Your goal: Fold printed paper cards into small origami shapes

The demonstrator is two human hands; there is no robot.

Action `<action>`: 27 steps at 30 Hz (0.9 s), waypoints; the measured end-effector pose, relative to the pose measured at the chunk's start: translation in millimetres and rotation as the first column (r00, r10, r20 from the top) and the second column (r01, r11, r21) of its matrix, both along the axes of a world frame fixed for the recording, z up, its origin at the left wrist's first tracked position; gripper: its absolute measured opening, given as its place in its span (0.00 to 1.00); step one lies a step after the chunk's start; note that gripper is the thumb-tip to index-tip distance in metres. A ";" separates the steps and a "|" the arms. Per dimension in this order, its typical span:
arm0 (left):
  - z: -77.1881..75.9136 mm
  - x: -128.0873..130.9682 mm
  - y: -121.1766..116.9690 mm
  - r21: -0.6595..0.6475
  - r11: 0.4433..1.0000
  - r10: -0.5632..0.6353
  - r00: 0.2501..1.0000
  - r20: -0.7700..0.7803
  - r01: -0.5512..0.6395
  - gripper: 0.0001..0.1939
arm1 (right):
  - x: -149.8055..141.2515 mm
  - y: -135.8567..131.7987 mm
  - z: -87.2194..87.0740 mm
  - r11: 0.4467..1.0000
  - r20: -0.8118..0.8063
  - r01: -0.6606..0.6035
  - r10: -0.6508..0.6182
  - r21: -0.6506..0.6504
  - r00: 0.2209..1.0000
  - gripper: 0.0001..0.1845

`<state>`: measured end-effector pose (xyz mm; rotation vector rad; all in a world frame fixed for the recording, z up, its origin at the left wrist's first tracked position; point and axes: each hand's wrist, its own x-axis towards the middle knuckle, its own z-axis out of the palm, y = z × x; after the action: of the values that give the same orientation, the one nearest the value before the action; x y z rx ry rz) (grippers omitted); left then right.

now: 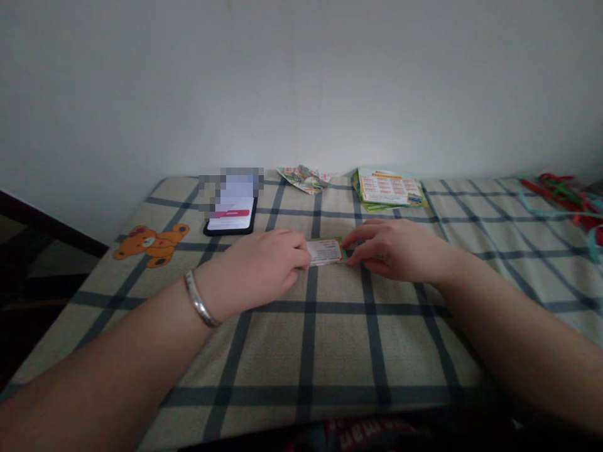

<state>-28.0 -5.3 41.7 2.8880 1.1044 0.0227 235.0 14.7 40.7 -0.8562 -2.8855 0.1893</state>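
A small printed paper (pixel 326 252), white with a green and orange border, lies on the checked tablecloth (pixel 339 345) between my hands. It looks folded into a narrow strip. My left hand (pixel 268 263), with a silver bangle at the wrist, has its fingers closed over the paper's left end and hides that part. At the right end, my right hand (pixel 396 251) pinches the edge between thumb and fingers.
Behind my left hand lies a phone (pixel 230 207) with a lit screen. A crumpled printed paper (pixel 308 179) and a stack of printed sheets (pixel 391 188) sit near the wall. A bear cutout (pixel 151 245) is at left, coloured ribbons (pixel 560 191) at right.
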 end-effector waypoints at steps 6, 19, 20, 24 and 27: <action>-3.7 -3.3 2.9 -0.014 1.000 0.008 0.998 0.058 -0.007 0.12 | 0.3 2.7 -4.5 0.998 -0.040 0.032 -0.034 -0.057 0.999 0.16; -16.9 -2.0 16.3 0.076 0.997 -0.025 0.982 0.188 0.010 0.11 | -24.3 0.8 -27.4 0.968 -0.124 0.217 -0.202 0.123 0.971 0.24; -19.3 -0.7 17.2 0.085 0.996 -0.016 0.977 0.215 -0.002 0.10 | -25.0 0.0 -28.2 0.965 -0.118 0.226 -0.211 0.133 0.970 0.25; -26.3 4.7 15.5 0.079 0.993 0.061 0.965 0.253 -0.084 0.08 | -25.0 -0.1 -29.7 0.964 -0.131 0.229 -0.212 0.132 0.968 0.26; -29.4 6.8 12.0 0.081 0.985 0.127 0.954 0.273 -0.154 0.12 | -24.4 1.6 -29.5 0.968 -0.149 0.217 -0.198 0.126 0.969 0.24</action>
<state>-21.2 6.6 12.3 2.7729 1.2843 0.4726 210.6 16.2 11.2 -1.0658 -2.6247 0.0206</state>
